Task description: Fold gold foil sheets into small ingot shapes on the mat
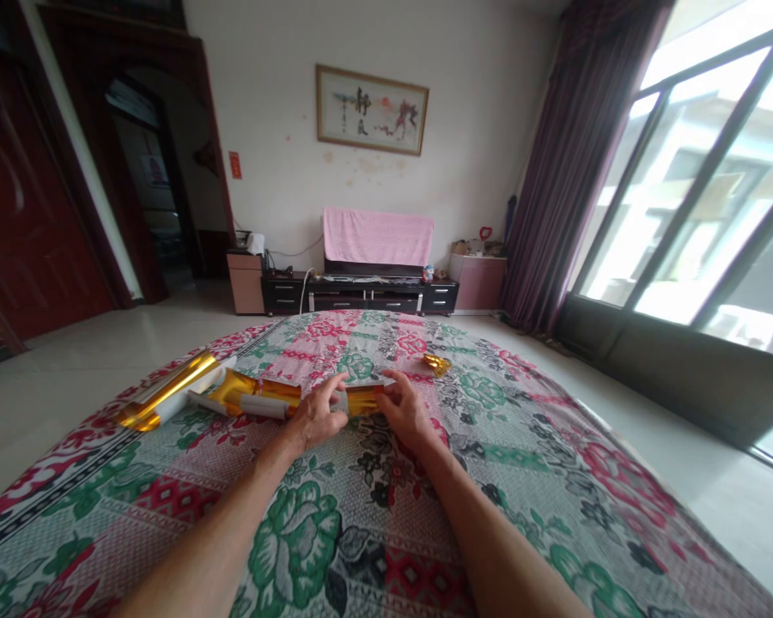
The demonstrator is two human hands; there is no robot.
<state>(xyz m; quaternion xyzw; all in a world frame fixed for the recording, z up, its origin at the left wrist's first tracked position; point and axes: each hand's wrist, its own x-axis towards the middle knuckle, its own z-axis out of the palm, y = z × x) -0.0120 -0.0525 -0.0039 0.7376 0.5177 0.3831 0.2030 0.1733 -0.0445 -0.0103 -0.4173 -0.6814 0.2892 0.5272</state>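
A gold foil strip (364, 401) runs left to right between the left hand (320, 415), spread, and right hand (404, 407), pinch unclear.

The gold strip (364, 402) at the middle looks like metallic foil, glossy and smooth, as does the gold roll (184, 382) on the left, which gleams along its length; the gold scrap (436, 366) farther right is shiny but crumpled. The white roll (264, 406) looks like matt paper. Beneath, the patterned cloth (296, 549) looks woven, matt and slightly rough. Farther off, the pink towel (379, 236) is soft, dull fabric, the black cabinet (287, 296) glossy, and the floor tiles (186, 313) smooth and reflective.
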